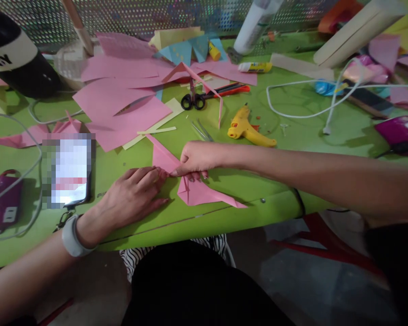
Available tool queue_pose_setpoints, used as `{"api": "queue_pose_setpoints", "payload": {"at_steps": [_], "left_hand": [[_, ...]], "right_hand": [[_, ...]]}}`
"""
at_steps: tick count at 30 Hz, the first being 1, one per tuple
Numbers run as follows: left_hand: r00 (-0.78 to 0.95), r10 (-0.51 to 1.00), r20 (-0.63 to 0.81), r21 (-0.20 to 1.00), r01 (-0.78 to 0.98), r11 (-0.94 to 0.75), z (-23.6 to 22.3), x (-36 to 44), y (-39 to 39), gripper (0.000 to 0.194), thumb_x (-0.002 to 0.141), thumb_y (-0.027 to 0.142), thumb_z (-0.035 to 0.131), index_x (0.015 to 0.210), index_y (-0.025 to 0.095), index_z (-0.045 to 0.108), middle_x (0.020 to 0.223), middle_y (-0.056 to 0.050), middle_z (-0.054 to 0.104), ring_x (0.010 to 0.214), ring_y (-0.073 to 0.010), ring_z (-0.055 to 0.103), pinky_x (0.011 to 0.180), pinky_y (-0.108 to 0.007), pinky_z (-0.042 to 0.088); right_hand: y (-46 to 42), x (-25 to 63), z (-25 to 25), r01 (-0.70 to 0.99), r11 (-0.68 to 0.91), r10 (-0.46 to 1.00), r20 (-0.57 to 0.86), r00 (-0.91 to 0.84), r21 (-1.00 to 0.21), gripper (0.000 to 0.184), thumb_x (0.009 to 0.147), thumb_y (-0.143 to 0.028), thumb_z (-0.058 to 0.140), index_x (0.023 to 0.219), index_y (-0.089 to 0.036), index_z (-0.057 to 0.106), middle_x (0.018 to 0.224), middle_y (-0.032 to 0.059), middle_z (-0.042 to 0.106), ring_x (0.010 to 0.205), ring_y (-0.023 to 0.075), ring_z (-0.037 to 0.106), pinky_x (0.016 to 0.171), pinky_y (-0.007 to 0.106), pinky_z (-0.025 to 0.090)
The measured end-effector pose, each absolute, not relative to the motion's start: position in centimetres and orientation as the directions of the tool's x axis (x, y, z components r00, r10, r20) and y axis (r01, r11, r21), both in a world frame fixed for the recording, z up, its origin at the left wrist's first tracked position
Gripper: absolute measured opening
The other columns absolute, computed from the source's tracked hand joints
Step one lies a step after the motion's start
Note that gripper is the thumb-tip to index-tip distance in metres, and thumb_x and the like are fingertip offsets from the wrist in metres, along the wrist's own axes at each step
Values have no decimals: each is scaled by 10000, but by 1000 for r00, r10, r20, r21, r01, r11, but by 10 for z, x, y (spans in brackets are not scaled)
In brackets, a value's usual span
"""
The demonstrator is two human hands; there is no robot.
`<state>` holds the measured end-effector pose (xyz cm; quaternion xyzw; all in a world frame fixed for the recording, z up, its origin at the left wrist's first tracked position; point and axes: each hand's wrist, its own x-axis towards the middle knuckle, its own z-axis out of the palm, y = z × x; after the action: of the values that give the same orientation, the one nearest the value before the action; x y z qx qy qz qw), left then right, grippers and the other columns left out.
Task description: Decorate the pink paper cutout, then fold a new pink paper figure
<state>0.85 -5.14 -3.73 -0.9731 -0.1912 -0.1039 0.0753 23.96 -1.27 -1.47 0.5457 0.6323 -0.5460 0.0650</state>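
A folded piece of pink paper [200, 194] lies on the green table near its front edge. One pointed flap reaches up and left, and a narrow tail points right. My right hand [199, 158] is closed on its middle, thumb pressed down and fingers curled over the paper. My left hand [136, 192] has its bent fingertips against the paper's left side, touching my right thumb, while its own thumb rests apart on the table. The fold under my fingers is hidden. Just beyond my right hand are metal tweezers [202, 130] and a yellow glue gun [248, 127].
Pink paper sheets [129, 111] spread behind my hands, with black-handled scissors [192, 100] and a glue stick [255, 67] to their right. A phone [71, 170] lies left. A white cable [292, 117] loops at right. A dark bottle [18, 56] stands back left.
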Motion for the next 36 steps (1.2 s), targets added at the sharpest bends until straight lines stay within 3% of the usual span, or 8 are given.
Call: {"api": "queue_pose_setpoints", "payload": {"at_steps": [12,17,19,21,24,26,31,36], "left_hand": [[908,354,224,-20,368,-930,-35,3,-48,378,993,416,482,1171,122,640,1120,-141,701,1002,-268,683,804,-379,568],[840,500,210,264,444,-856,-16,6,-41,299,984,354,491,1094,148,677,1095,-130,694,914,-215,681,778,-334,541],[741,660,126,342,592,-730,-6,15,-36,276,961,347,503,897,149,684,886,-96,706,758,-178,662,665,-292,503],[657,750,-74,370,717,-591,2,27,-30,327,924,401,535,714,172,636,649,-38,662,555,-137,592,536,-264,431],[582,680,-445,508,790,-344,3,45,-20,380,901,445,525,632,186,598,552,-12,645,453,-113,577,456,-229,395],[535,623,-571,561,808,-180,0,54,-14,386,883,463,537,616,188,577,563,-16,661,459,-116,605,449,-217,414],[485,555,-676,608,793,47,-8,58,-7,322,846,440,593,654,182,597,564,-17,668,486,-128,633,512,-234,501],[485,551,-679,624,777,85,-7,55,-8,322,832,427,630,631,182,576,562,-13,677,493,-123,647,538,-228,524]], "right_hand": [[-4,250,-22,708,-256,520,-711,-473,-658,335,834,-296,709,552,-131,637,489,-3,618,389,42,486,404,177,359],[-5,246,-17,714,-248,531,-708,-466,-655,300,851,-222,664,569,-120,657,478,-2,606,393,42,495,390,165,347],[-5,245,-15,728,-242,537,-714,-450,-641,299,849,-240,676,576,-119,662,472,-1,601,393,47,495,385,169,341],[-5,245,-16,723,-241,540,-709,-455,-647,304,844,-273,694,583,-119,662,475,1,603,398,51,501,385,170,342],[-5,247,-19,701,-242,537,-694,-479,-671,299,847,-262,693,589,-117,653,491,2,620,393,44,500,390,163,345],[-5,248,-20,698,-237,540,-689,-483,-676,290,855,-232,677,593,-111,649,488,0,620,377,38,487,390,162,342],[-6,247,-17,702,-216,536,-684,-496,-679,294,856,-205,643,581,-103,639,474,1,604,378,41,482,383,168,327],[-7,244,-12,725,-215,541,-698,-469,-654,280,821,-196,628,552,-114,628,453,5,580,389,50,482,386,170,295]]}}
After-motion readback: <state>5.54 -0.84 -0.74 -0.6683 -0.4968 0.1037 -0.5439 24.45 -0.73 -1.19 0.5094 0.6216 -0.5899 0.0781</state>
